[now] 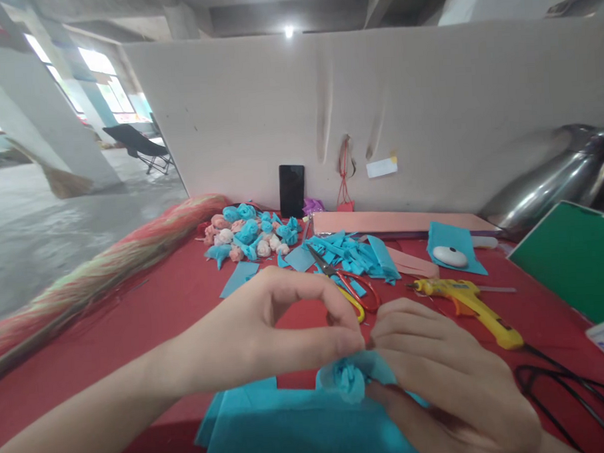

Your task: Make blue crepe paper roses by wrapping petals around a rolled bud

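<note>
Between my two hands is a partly rolled blue paper flower, with a loose strip of the same paper running off to the right. My left hand pinches its upper edge between thumb and fingertips. From the right, my right hand grips the flower and the strip, its fingers curled and its thumb underneath. Larger blue paper sheets lie below the hands. Just beyond my fingers rest red-handled scissors, and a yellow handle shows under them.
Finished blue, pink and white paper flowers are heaped at the back left. Cut blue strips lie mid-table. A yellow glue gun with a black cord is on the right, near a green board and steel jug.
</note>
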Demonstrator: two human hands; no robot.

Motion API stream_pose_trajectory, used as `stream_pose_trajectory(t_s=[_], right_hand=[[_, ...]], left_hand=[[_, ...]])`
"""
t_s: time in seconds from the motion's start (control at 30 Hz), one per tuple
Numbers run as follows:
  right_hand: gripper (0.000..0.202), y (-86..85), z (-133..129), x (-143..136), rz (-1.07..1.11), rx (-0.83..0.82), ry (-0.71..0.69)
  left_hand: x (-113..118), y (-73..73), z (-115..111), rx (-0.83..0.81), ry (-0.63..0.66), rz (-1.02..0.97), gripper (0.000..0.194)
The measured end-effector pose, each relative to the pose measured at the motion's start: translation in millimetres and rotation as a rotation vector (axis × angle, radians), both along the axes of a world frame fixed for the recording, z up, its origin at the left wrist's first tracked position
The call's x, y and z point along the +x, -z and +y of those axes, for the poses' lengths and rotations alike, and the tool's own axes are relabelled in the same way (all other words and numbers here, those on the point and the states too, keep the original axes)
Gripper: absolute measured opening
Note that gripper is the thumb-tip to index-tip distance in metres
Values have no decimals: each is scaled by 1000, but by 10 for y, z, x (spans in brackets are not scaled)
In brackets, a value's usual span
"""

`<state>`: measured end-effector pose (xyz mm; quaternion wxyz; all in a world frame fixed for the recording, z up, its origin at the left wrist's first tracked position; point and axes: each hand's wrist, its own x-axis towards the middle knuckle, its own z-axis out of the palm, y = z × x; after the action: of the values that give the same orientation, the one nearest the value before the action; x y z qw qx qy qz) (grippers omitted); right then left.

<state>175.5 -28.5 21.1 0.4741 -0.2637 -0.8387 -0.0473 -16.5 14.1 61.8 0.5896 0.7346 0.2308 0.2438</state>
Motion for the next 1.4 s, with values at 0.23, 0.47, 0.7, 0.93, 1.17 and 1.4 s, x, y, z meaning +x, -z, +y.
stream_pose_trajectory(t_s=[0.23, 0.47, 0.7, 0.93, 1.17, 1.4], right_hand=[[14, 2, 4, -34, 53, 0, 28], [16, 2, 21, -91, 110, -28, 75], [17, 14, 11, -120, 186, -146, 89], [13, 10, 2, -133, 196, -247, 90], [12, 56, 6, -158, 185, -206, 122], [19, 14, -31, -154, 123, -291, 113]], left_hand=[[-16, -24, 2, 123, -4, 72, 18], [24, 31, -47, 375, -144, 47, 7], [58, 95, -53, 555, -185, 91, 14], [59, 151, -83, 554, -236, 131, 24], [58, 128, -77, 513, -149, 106, 21], [69, 117, -63, 626, -57, 23, 35]])
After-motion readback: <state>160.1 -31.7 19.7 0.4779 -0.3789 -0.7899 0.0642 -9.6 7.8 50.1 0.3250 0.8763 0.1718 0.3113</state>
